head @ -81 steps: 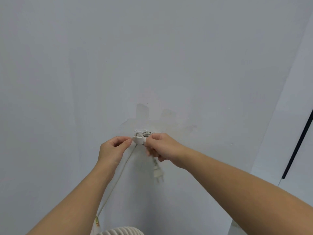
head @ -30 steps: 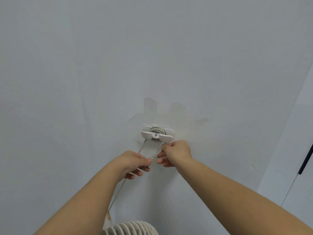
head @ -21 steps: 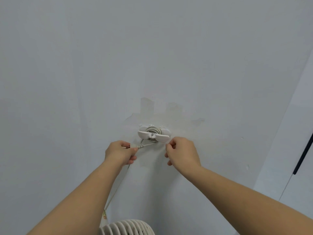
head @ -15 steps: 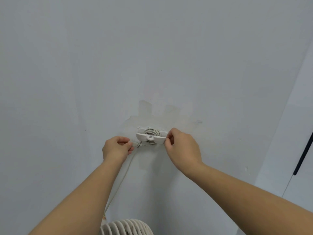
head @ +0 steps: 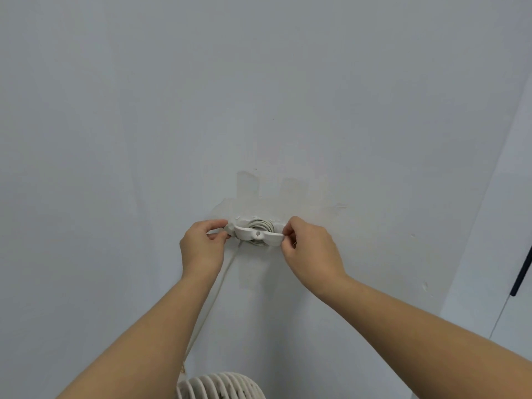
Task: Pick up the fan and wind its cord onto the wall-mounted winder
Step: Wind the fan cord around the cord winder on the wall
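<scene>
A white winder [head: 258,234] is fixed to the pale wall, with several turns of white cord [head: 260,224] coiled behind its front bar. My left hand [head: 203,247] pinches the winder's left end, where the cord's plug end is hidden under my fingers. My right hand [head: 309,249] pinches the bar's right tip. A free run of cord [head: 218,286] drops from the winder behind my left forearm toward the white fan [head: 220,386], whose ribbed grille shows at the bottom edge.
The wall [head: 259,96] fills the view, with a patched, discoloured area [head: 273,191] above the winder. A paler panel [head: 501,226] with a dark vertical bar [head: 522,272] stands at the right.
My left hand has carried the cord's end up from below to the winder's left end. My right hand has risen from under the winder to its right tip.
</scene>
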Demonstrator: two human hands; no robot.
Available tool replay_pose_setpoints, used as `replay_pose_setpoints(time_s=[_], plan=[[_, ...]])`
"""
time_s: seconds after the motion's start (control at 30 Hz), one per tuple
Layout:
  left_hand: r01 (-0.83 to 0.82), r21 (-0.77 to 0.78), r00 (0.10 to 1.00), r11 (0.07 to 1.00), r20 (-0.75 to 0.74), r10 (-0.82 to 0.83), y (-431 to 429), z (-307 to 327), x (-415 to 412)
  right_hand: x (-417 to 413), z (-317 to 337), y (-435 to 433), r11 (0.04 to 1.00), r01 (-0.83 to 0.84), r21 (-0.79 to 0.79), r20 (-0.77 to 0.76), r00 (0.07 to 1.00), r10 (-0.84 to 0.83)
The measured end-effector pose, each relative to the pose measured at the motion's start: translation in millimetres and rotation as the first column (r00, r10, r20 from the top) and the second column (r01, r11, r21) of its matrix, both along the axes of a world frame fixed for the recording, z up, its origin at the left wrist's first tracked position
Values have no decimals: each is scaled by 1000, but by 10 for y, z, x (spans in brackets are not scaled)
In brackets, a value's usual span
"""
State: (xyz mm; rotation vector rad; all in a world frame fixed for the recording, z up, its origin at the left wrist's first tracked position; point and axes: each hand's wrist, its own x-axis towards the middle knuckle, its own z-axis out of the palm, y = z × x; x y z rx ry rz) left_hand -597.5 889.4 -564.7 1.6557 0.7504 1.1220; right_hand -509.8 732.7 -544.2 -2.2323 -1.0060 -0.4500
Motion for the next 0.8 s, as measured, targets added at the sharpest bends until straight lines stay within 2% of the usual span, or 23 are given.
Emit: replay_pose_setpoints(time_s=[0.07,0.17,0.27,0.4,0.53,0.7,0.8], plan=[[-11,3,1000,1000,1,11,7,2,16,-21,10,-6,999,16,-48,144,990,-9],[-7,-18,999,1000,36,8,27,-5,37,-79,44,75,992,-59,-114,416,904,102],[15,-20,999,1000,46,-14,36,-14,29,-152,105,291,973,-76,-216,496,850,177],[50,-27,997,998,56,-49,21,-23,4,-174,142,533,962,-28,-272,427,892,146],[85,-37,994,996,72,-82,27,-9,3,-114,163,560,966,-69,-249,313,938,147],[139,-33,985,990,107,-135,38,17,38,-64,130,533,961,-120,-247,308,931,196],[146,-52,977,988,166,-136,18,30,25,-43,107,512,973,-146,-177,288,938,193]])
